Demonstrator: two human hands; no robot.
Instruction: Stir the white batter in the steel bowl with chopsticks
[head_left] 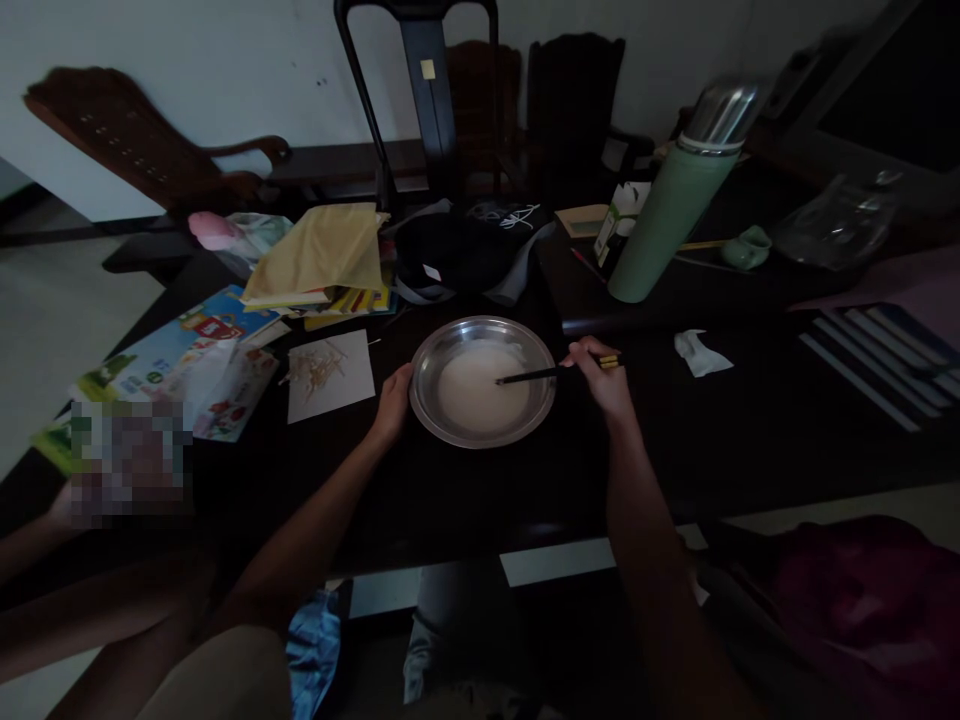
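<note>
A round stainless steel basin sits on the dark table, partly filled with a smooth off-white liquid mixture. My left hand grips the basin's left side, thumb near the rim and the other fingers largely out of sight. In my right hand is a pair of dark chopsticks with gold-coloured ends, slanting over the right rim. Their tips dip into the mixture near its middle. Left of my left hand lies a white paper with a scatter of thin pale sticks.
A green thermos with a steel cap stands back right, near a crumpled tissue. Behind the basin are a black cloth bundle and stacked books under a yellow bag. Another person's arm reaches in at left, beside colourful packaging.
</note>
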